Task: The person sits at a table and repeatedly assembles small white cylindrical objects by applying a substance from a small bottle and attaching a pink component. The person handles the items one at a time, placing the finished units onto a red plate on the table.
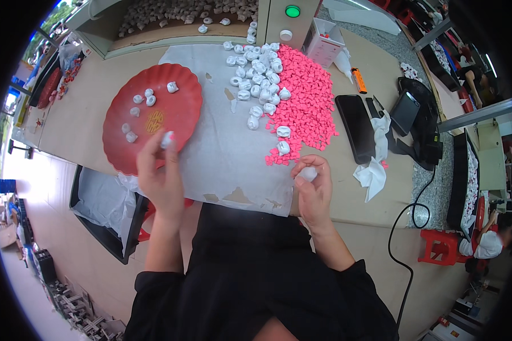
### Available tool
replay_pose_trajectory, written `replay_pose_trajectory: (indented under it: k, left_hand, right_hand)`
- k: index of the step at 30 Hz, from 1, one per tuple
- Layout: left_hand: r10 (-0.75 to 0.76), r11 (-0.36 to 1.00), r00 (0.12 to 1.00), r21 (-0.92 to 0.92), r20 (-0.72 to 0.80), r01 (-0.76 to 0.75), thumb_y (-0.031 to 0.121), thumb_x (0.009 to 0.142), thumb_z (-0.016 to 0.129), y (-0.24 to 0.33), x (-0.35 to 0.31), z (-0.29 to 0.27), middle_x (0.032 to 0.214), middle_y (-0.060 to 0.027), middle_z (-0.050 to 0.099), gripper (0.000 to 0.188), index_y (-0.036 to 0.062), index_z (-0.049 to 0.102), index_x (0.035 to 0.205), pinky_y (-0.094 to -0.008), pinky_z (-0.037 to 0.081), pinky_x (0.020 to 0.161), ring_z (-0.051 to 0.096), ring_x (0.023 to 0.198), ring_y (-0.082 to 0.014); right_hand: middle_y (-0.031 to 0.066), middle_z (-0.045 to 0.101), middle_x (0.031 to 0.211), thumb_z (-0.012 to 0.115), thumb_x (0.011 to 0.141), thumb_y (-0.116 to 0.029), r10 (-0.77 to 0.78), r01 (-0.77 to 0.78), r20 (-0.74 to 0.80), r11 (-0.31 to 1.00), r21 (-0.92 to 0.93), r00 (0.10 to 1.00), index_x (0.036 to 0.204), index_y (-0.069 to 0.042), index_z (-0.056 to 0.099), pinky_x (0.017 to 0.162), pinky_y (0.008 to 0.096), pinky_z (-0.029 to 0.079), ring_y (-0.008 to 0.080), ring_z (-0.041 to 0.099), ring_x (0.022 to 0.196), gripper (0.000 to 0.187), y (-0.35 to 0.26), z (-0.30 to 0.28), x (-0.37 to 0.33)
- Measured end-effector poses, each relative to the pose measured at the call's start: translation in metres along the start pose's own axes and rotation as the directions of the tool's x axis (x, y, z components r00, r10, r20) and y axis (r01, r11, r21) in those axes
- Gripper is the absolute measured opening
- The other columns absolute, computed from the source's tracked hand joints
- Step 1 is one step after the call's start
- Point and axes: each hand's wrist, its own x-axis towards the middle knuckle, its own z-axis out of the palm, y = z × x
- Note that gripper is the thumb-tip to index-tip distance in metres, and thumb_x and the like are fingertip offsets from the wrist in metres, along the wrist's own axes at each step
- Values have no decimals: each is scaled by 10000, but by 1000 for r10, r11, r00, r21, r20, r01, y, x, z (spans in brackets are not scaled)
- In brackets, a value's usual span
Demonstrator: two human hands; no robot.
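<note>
Over the near edge of a red scalloped plate [176,113], my left hand [160,176] pinches a small rounded white piece [167,140] with a bit of pink on it. A few similar white pieces lie scattered on the plate. My right hand [317,190] is curled round another small white piece [308,173], partly covered by the fingers. Just beyond that hand spreads a heap of tiny pink pieces [307,96]. Along its left side sits a group of white pieces [259,74], several of them resting against the pink ones. White paper [222,159] lies beneath, torn in places.
A black phone [355,128], an orange lighter [359,80], crumpled tissue [371,177] and a black bag [418,113] lie to the right. Behind stands an open cabinet [182,42] holding many white pieces. A paper-lined black crate [108,210] is below left. A person [486,241] sits far right.
</note>
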Motion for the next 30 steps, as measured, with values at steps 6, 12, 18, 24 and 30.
replay_pose_trajectory:
  k: [6,12,18,24,30]
  left_hand:
    - [395,797,857,341,331,-499,31,722,613,11,7,36,1092,-115,568,298,51,601,1019,-395,386,840,498,900,-308]
    - [363,895,575,-103,733,-433,-25,722,602,20,-22,103,993,-107,579,269,38,600,984,-352,464,746,535,833,-280]
    - [-79,993,633,6,770,117,18,772,608,22,-14,102,950,-96,591,203,7,597,975,-274,469,682,568,782,-142]
    - [-278,334,487,-392,828,857,17,820,558,8,-17,70,962,-81,597,222,-14,563,1040,-225,458,679,568,744,-113]
    - [-230,179,486,-454,843,873,2,813,575,17,-36,56,942,-65,586,308,6,508,1113,-245,453,702,556,822,-122]
  right_hand:
    - [87,497,976,527,853,-70,124,-93,-117,966,242,985,1128,4,410,749,291,436,148,517,865,307,-7,7,0]
    - [106,529,937,522,879,-118,264,-177,-135,872,457,955,1133,10,425,642,303,455,175,564,703,301,-24,-7,3]
    - [92,544,918,552,864,-115,224,-129,-186,898,422,957,1128,0,434,614,271,443,161,564,718,311,-28,-20,10]
    - [61,570,910,633,813,-104,297,-130,-259,849,512,919,1045,-22,509,621,252,384,139,519,748,276,-22,-21,13]
    - [77,552,861,598,837,-103,290,-151,-117,755,638,950,967,-18,512,628,263,427,144,538,733,178,-26,-7,18]
